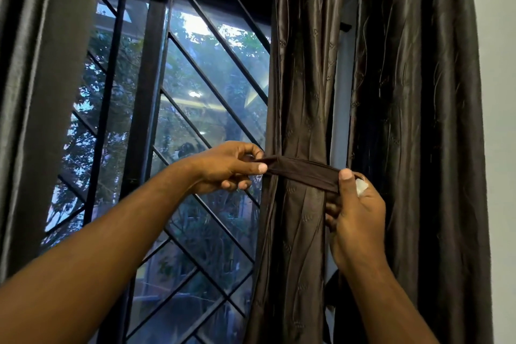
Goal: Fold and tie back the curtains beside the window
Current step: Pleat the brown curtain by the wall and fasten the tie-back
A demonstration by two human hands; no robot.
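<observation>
A dark brown satin curtain (303, 92) hangs gathered into a narrow bundle at the right edge of the window. A brown fabric tie-back band (301, 171) runs across the front of the bundle at mid height. My left hand (229, 167) pinches the band's left end between thumb and fingers. My right hand (354, 209) grips the band's right end, with the thumb on top and the fingers curled behind the bundle. A small white thing shows at my right hand, beside the thumb; I cannot tell what it is.
The window (181, 125) has a black diagonal metal grille with trees beyond the glass. A second brown curtain panel (413, 120) hangs loose to the right, against a pale wall (499, 92). A grey curtain (36, 78) hangs at the far left.
</observation>
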